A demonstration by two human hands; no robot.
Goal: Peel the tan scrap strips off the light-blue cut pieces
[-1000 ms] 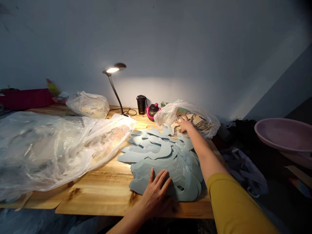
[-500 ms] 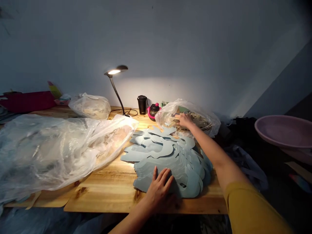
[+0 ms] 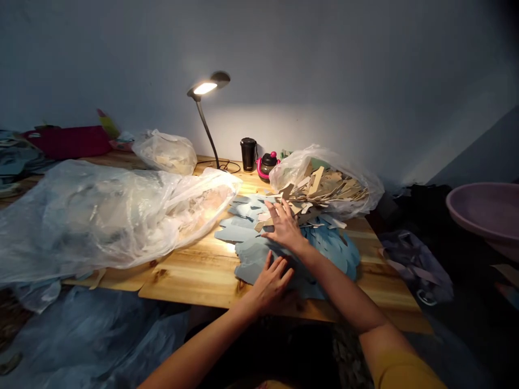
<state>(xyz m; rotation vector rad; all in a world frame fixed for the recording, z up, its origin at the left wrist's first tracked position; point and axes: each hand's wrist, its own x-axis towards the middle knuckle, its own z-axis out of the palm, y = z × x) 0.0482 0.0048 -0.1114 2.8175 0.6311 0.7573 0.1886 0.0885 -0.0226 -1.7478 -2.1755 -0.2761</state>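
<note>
Pale blue cut-out card shapes [image 3: 253, 265] lie stacked on a wooden table [image 3: 190, 286], partly under tan card scraps [image 3: 324, 186] spilling from a clear plastic bag [image 3: 295, 167]. The right hand [image 3: 286, 227], fingers spread, lies open on the blue pieces beside the scraps. The left hand [image 3: 272, 283], open and slightly curled, rests on the stack, gripping nothing.

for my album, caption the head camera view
Left hand and right hand on pale blue cutouts beside tan card scraps
</note>
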